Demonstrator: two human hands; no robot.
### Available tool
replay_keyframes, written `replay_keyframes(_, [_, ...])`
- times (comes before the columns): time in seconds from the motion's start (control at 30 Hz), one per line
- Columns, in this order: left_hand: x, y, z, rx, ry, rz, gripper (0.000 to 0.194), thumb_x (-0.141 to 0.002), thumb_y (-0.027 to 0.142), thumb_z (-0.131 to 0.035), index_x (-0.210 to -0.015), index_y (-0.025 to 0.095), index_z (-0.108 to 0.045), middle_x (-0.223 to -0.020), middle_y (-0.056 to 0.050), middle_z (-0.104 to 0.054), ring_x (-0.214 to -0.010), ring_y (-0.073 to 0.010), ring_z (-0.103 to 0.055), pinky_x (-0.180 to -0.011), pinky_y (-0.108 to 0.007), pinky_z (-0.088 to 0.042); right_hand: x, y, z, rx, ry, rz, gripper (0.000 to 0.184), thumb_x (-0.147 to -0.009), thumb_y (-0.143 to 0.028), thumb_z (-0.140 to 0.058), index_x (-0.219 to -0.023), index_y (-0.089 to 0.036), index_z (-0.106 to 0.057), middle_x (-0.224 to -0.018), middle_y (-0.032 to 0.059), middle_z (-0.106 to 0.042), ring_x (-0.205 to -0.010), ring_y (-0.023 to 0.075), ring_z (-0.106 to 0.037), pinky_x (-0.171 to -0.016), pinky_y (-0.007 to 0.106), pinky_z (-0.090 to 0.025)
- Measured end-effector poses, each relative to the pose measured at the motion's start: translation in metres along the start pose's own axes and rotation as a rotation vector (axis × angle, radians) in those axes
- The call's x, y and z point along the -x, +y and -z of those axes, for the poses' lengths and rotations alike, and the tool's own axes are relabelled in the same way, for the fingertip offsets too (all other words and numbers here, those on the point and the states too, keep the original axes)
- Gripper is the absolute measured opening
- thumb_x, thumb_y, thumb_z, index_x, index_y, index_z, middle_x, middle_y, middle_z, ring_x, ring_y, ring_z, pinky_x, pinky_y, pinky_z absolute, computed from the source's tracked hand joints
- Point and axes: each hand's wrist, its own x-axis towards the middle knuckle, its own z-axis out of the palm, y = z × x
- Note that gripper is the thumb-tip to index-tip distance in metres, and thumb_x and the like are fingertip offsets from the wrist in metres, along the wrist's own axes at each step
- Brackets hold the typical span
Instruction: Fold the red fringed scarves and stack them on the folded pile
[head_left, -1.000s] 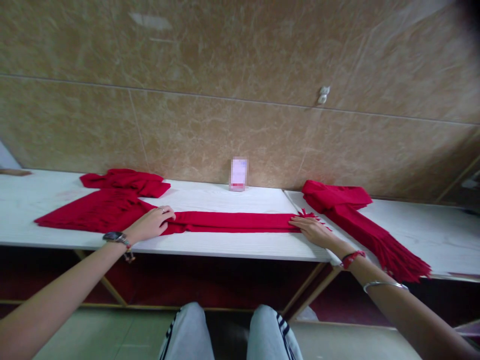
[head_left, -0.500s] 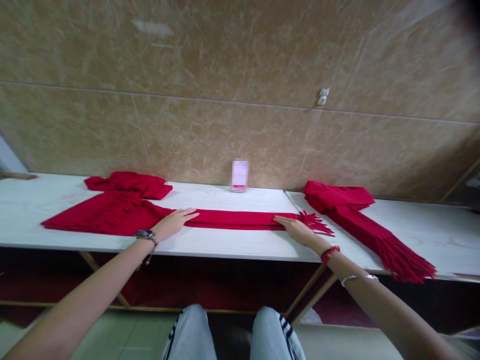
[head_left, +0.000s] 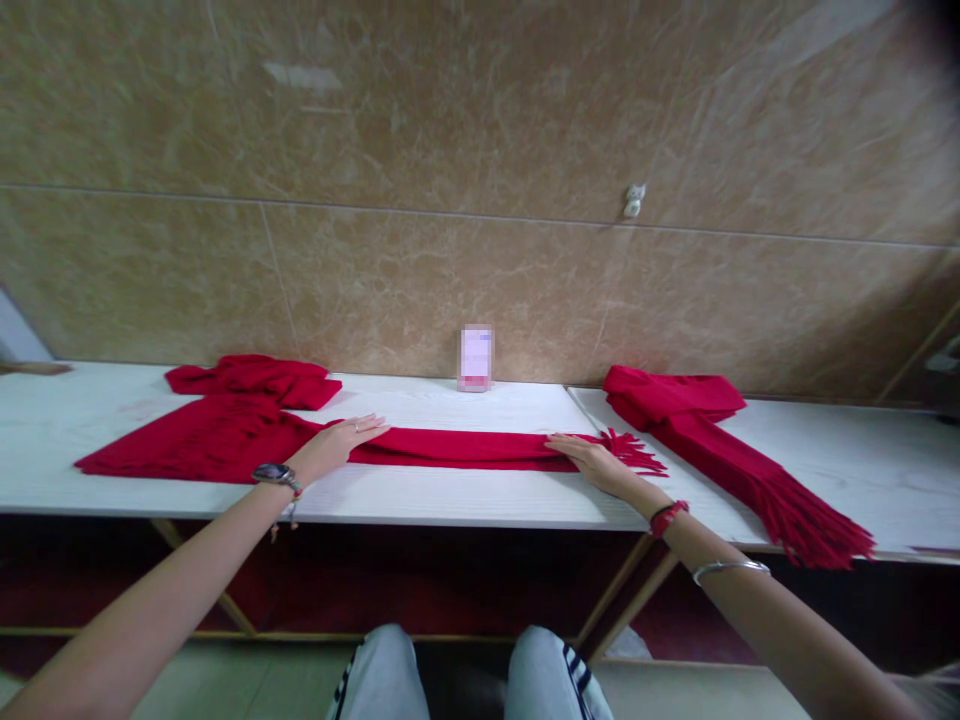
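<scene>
A red scarf lies in a long, narrow folded strip along the white shelf top, its fringe fanned out at the right end. My left hand rests flat on the strip's left part, fingers stretched out and pointing right. My right hand lies flat near the fringed end, fingers extended to the left. Beyond my left hand, a wider spread of red fabric with fringe lies on the shelf; whether it joins the strip cannot be made out under the hand.
Behind it sits a bunched red cloth. Another folded red scarf hangs its fringe over the front edge at right. A blurred phone-like object leans on the tiled wall. Open compartments lie under the white shelf top.
My left hand has slid slightly left along the scarf. My right hand stays nearly in place. The view has tilted up slightly.
</scene>
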Motion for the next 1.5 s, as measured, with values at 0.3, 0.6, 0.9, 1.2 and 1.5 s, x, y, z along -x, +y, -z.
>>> replay_keyframes(0.3, [0.029,0.006,0.005,0.114,-0.204,-0.08,0.079,-0.061,-0.006,-0.029,-0.133,0.024,-0.04,-0.139,0.004,-0.037,-0.131,-0.0124,-0.028,-0.108,-0.033,-0.022,0.016,0.001,0.003,-0.001,-0.186,0.039,0.051,-0.083,-0.004,-0.033,-0.128,-0.024,-0.048,-0.136,0.0038,-0.044,-0.128,0.0194,-0.033,-0.106,0.045,-0.028])
replay_keyframes(0.6, [0.022,0.004,0.015,-0.085,-0.013,0.114,0.059,-0.081,0.021,-0.043,-0.139,0.02,-0.029,-0.146,-0.007,-0.024,-0.134,-0.0217,-0.018,-0.108,-0.04,-0.017,-0.003,-0.02,-0.001,0.085,-0.13,0.014,0.053,-0.081,-0.01,-0.039,-0.132,-0.025,-0.042,-0.135,0.0072,-0.044,-0.128,0.0225,-0.034,-0.104,0.048,-0.028])
replay_keyframes(0.9, [0.083,-0.071,0.026,-0.314,0.004,0.943,0.062,-0.083,0.046,-0.045,-0.137,0.02,-0.032,-0.14,-0.02,-0.03,-0.127,-0.0419,-0.026,-0.091,-0.061,-0.029,-0.152,-0.133,-0.082,-0.04,-0.175,0.243,0.053,-0.088,-0.04,-0.044,-0.138,-0.025,-0.032,-0.143,0.0109,-0.031,-0.131,0.0272,-0.026,-0.104,0.052,-0.023])
replay_keyframes(1.2, [0.114,-0.103,0.023,-0.371,-0.132,1.095,0.053,-0.084,0.023,-0.04,-0.136,0.016,-0.032,-0.106,-0.023,-0.057,-0.091,-0.0342,-0.06,-0.07,-0.044,-0.046,-0.179,-0.131,-0.128,-0.012,-0.258,0.239,0.049,-0.092,-0.044,-0.028,-0.138,-0.027,-0.032,-0.143,0.0077,-0.032,-0.13,0.0249,-0.028,-0.103,0.05,-0.025])
replay_keyframes(1.5, [0.14,-0.136,0.061,-0.364,0.039,1.157,0.052,-0.083,0.009,-0.032,-0.135,0.015,-0.033,-0.098,-0.02,-0.059,-0.086,-0.0303,-0.062,-0.069,-0.039,-0.048,-0.162,-0.093,-0.113,0.03,-0.27,0.203,0.047,-0.093,-0.041,-0.027,-0.138,-0.029,-0.032,-0.142,0.0065,-0.033,-0.13,0.0254,-0.03,-0.102,0.051,-0.028])
